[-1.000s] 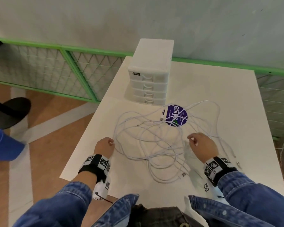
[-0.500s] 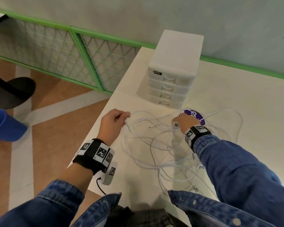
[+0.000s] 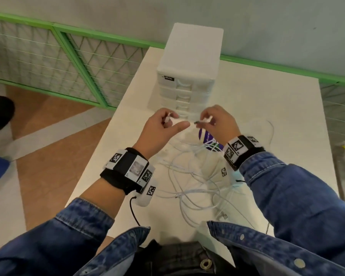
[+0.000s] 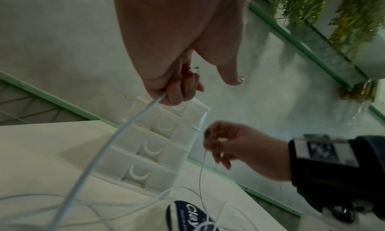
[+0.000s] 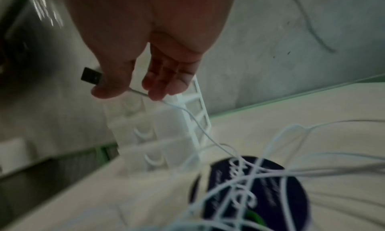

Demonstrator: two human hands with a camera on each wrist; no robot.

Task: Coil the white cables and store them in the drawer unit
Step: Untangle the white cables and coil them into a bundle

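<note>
A: Why are both hands raised at twelve o'clock?
B: The left hand [image 3: 163, 126] and right hand [image 3: 215, 121] each pinch a plug, probably seeking one cable's ends.
A: The cables [image 3: 195, 188]?
B: Tangled at six o'clock, drawer unit [image 3: 189, 62] shut.

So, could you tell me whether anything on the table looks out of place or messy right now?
Yes: the white cables lie in a loose tangle on the table, draped over a purple round sticker, not coiled. The drawer unit stands with every drawer shut. Nothing looks damaged.
</note>
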